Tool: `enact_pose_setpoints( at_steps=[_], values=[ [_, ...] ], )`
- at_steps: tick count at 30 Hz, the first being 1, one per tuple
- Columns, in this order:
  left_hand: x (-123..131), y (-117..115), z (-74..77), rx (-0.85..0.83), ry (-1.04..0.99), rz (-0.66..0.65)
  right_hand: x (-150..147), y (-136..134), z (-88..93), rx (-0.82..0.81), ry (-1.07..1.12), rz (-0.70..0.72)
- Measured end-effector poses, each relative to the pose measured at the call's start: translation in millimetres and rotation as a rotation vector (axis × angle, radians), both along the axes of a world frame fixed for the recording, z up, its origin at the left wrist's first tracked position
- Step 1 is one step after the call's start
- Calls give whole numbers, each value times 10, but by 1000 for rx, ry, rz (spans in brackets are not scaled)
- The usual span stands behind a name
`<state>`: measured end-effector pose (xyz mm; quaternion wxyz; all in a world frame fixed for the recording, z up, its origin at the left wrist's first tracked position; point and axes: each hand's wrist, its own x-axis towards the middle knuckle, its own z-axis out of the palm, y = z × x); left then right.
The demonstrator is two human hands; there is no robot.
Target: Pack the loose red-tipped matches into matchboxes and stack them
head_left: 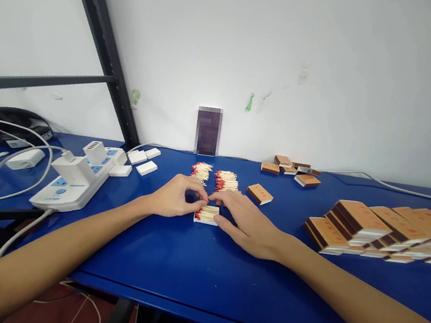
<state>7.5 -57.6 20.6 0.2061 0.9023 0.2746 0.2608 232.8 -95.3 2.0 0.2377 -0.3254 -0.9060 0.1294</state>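
Bracketing a likely light, crushable tray (205, 222), best held by its ends, behind the bench's front edge (182, 307), we curl our left hand (177, 196), grip unclear, right hand (249, 223) spread.

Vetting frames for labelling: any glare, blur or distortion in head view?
Head view: dark rectangle against the wall is pixelated; head view, right edge: matchbox stack looks stretched; head view: blue table has soft sheen, no harsh glare; head view: matches in white tray blur together.
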Motion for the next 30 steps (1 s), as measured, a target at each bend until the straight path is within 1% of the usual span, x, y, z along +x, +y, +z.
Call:
enact_pose_setpoints(
  at_steps=[4, 10, 13, 18, 22, 30],
  values=[
    [13, -13, -5, -18, -71, 13, 0, -5, -2, 18, 12, 5],
    [63, -29, -35, -169, -193, 76, -6, -12, -26, 14, 35, -14],
    [82, -45, -36, -201, -228, 102, 1, -24, -35, -11, 44, -32],
    [96, -109, 1, -123, -111, 109, 15, -40, -51, -45, 53, -54],
    [87, -145, 15, -78, -73, 107, 15, -44, -58, -50, 55, -63],
    [55, -111, 7, -73, 3, 163, 12, -37, -50, -28, 48, -60]
  ],
)
